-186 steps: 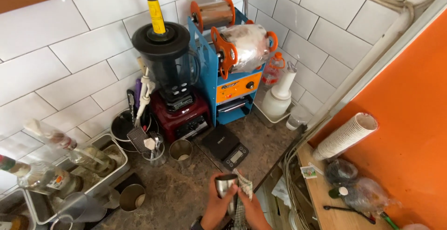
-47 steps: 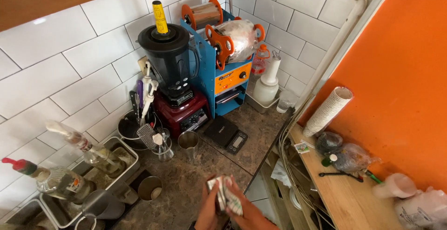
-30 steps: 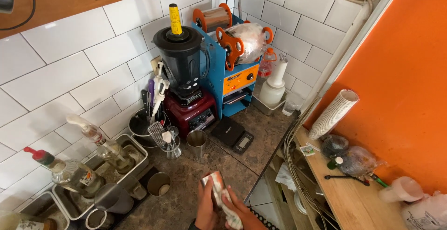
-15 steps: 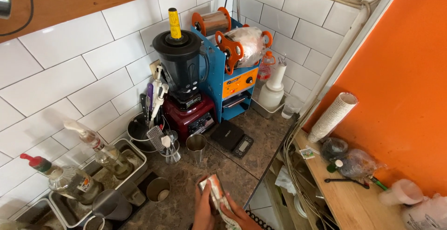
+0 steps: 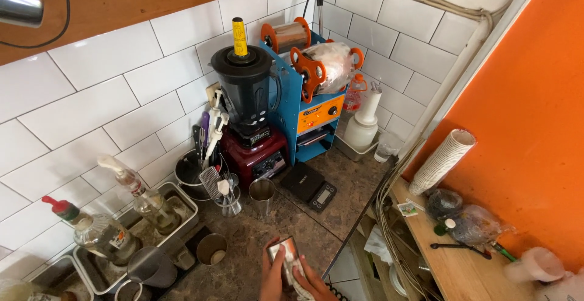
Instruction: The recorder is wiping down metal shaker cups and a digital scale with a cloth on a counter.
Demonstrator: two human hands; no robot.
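Item: small metal cup, held low over the near edge of the table, tilted with its mouth toward the camera. Left hand wraps its side. Right hand presses a patterned cloth against the cup's rim and wall, fingers closed on the fabric, a hold that suits wiping. Contents of the cup cannot be told.

Just ahead of the hands: a steel tumbler, upright, and a black scale lying flat.

Ahead and left: a glass jar holding a strainer and spoons, handles up for reach; a dark pot with utensils.

Far left of the hands: metal trays holding pump bottles, upright; a small steel cup, seemingly empty.

Beyond: blender with lid on, jar dark; blue cup-sealing machine.

Right of the hands: a stack of paper cups lying against the orange wall.
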